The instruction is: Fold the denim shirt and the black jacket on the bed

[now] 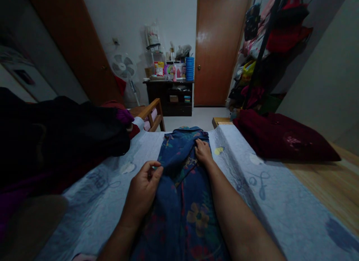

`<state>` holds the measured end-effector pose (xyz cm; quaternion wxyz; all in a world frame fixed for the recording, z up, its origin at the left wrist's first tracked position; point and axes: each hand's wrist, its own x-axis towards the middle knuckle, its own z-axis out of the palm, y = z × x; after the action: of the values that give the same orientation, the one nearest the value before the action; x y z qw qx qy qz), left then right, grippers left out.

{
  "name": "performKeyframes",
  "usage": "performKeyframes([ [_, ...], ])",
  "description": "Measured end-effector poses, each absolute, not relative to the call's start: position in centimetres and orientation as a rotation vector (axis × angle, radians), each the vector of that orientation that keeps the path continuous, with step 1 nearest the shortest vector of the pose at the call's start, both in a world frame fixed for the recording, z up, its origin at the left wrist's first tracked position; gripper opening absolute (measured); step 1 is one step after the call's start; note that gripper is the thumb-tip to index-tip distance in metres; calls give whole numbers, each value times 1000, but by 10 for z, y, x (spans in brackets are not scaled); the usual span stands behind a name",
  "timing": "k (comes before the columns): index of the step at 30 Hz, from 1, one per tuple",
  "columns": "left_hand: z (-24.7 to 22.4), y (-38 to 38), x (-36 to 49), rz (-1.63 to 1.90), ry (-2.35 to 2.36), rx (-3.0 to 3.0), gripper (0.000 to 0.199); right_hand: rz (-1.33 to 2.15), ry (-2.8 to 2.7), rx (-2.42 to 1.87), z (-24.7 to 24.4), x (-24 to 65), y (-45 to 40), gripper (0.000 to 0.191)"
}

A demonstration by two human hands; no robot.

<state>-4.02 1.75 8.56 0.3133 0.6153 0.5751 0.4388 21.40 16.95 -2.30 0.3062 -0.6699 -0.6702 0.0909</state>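
Note:
A blue floral garment (193, 195), which looks like a shirt, lies lengthwise on the bed in front of me, its far end near the bed's edge. Part of its cloth is folded over across the upper middle. My left hand (146, 186) is at the garment's left side, thumb and forefinger pinching the raised edge of the cloth. On the far right part, my right hand (203, 150) has its fingers curled down onto the fabric, gripping it. The nearest part of the garment runs out of view at the bottom.
Dark clothes (61, 130) are heaped on the left of the bed sheet (235, 171). A folded maroon garment (280, 137) lies at the right, partly over a wooden surface (322, 178). Beyond the bed stand a wooden chair (153, 113), a fan (123, 66) and a dark cabinet (158, 98).

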Motion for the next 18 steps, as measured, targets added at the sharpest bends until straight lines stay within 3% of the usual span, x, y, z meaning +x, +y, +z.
performKeyframes([
  [4, 91, 18, -39, 1034, 1694, 1685, 42, 211, -1875, -1877, -21, 211, 167, 53],
  [10, 93, 23, -41, 1058, 1571, 1652, 20, 194, -1902, -1924, -18, 206, 163, 55],
  [18, 87, 16, -27, 909, 1157, 1387, 33, 166, -1924, -1942, -9, 203, 158, 54],
])
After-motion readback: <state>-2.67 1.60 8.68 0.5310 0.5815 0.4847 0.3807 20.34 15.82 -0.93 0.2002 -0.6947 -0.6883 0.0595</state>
